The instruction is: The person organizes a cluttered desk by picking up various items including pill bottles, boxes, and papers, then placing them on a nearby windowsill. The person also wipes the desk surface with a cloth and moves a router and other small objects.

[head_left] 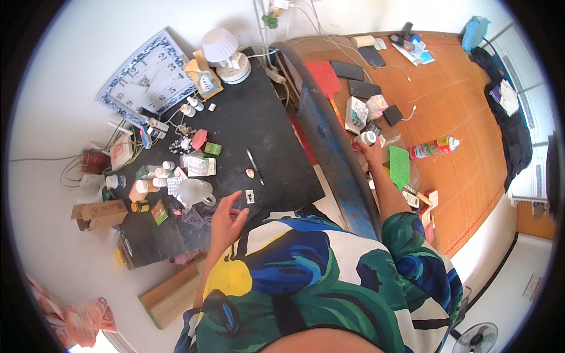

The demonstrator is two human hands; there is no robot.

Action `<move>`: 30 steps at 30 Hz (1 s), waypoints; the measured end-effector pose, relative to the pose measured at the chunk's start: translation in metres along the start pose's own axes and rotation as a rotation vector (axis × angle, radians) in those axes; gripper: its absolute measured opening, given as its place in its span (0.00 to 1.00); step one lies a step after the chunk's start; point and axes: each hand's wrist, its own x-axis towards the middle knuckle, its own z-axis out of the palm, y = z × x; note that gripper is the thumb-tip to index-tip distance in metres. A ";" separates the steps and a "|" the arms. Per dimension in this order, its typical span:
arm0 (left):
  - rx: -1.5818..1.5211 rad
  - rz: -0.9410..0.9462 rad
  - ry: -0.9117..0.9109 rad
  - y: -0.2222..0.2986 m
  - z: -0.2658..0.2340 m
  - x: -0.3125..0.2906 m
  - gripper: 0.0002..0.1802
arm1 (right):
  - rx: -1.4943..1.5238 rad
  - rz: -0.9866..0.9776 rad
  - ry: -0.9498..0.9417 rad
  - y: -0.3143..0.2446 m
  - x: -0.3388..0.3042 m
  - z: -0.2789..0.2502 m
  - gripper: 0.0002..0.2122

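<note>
"What are the surfaces like?"

"The table (282, 176) at left of centre is black, flat and smudged. The mat (453, 194) at right is orange-brown and finely woven."

"And the left hand?"

"The left hand (226, 220) is low, just left of centre, with thumb and fingers spread. I see nothing in it. A small white card (249, 196) lies near its fingertips, with a slim pen (255, 166) above that."

"The right hand?"

"The right hand (371, 154), right of centre, curls around a round white bottle (369, 137). I can't tell what's inside."

"Other containers?"

"A cloudy, rounded jug (193, 192) with a loop handle is just left of the left hand; its contents are unclear. At far left there's a cardboard box (97, 215), flaps open, its inside hidden. On the mat is a shiny, cylindrical red can (432, 147), near a flat green paddle (399, 166) dotted with holes."
</note>
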 end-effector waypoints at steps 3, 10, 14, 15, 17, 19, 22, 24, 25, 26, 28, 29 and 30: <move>-0.015 -0.012 0.007 -0.011 -0.006 -0.008 0.24 | -0.099 -0.064 -0.001 -0.002 0.002 0.007 0.25; 0.019 0.029 0.000 -0.025 -0.021 -0.017 0.23 | 0.093 0.317 -0.167 -0.007 0.005 -0.014 0.31; 0.007 -0.048 0.030 -0.039 -0.042 -0.031 0.25 | 0.027 0.381 -0.078 0.001 0.020 -0.044 0.39; -0.012 -0.056 0.056 -0.045 -0.048 -0.036 0.24 | -0.049 0.339 -0.059 -0.012 0.020 -0.049 0.39; -0.045 -0.057 0.094 -0.056 -0.061 -0.040 0.24 | -0.075 0.159 -0.078 -0.014 0.034 -0.072 0.39; -0.076 -0.043 0.133 -0.075 -0.075 -0.039 0.23 | -0.241 -0.179 0.054 -0.016 0.067 -0.102 0.39; -0.082 -0.128 0.229 -0.099 -0.102 -0.059 0.22 | -0.372 -0.344 0.291 -0.127 0.036 -0.042 0.34; -0.109 -0.135 0.257 -0.123 -0.121 -0.062 0.21 | -0.204 -0.457 0.238 -0.188 0.021 -0.010 0.32; -0.137 -0.138 0.284 -0.136 -0.128 -0.064 0.21 | -0.083 -0.495 0.164 -0.221 0.004 0.022 0.32; -0.138 -0.156 0.293 -0.146 -0.138 -0.067 0.21 | 0.040 -0.528 0.085 -0.254 -0.021 0.063 0.31; -0.143 -0.190 0.307 -0.164 -0.155 -0.073 0.21 | -0.023 -0.653 -0.076 -0.322 -0.086 0.143 0.31; -0.137 -0.199 0.317 -0.174 -0.162 -0.078 0.21 | -0.030 -0.689 -0.168 -0.345 -0.117 0.186 0.31; -0.134 -0.211 0.328 -0.183 -0.169 -0.084 0.21 | -0.040 -0.724 -0.262 -0.366 -0.151 0.228 0.31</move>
